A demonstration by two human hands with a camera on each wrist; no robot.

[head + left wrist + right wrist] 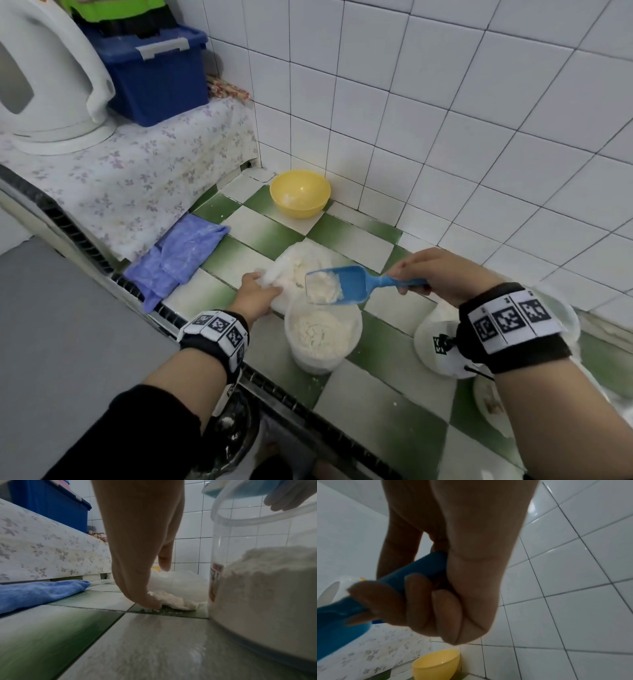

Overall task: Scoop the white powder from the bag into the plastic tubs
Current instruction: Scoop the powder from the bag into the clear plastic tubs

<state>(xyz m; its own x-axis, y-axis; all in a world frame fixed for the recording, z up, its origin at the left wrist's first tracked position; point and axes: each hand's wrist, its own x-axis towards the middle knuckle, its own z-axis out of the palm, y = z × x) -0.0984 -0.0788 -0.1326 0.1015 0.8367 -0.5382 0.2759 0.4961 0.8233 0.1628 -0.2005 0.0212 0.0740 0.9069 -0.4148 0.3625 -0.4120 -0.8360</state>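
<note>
A clear plastic bag (301, 263) of white powder lies on the green-and-white tiled counter. My left hand (255, 294) pinches the bag's near edge, seen also in the left wrist view as the bag (178, 588) under my left hand (142, 561). My right hand (435, 274) grips the handle of a blue scoop (346, 284) loaded with powder, held just above a clear plastic tub (322, 337) that is partly filled with powder. In the right wrist view my right hand (426, 601) is curled round the scoop handle (412, 572). The tub (267, 588) fills the right of the left wrist view.
A yellow bowl (300, 193) sits in the tiled corner. A blue cloth (174, 260) lies at the left. A white kettle (48, 85) and a blue box (154, 72) stand on a raised floral-covered ledge. More white tubs (442, 346) stand under my right wrist.
</note>
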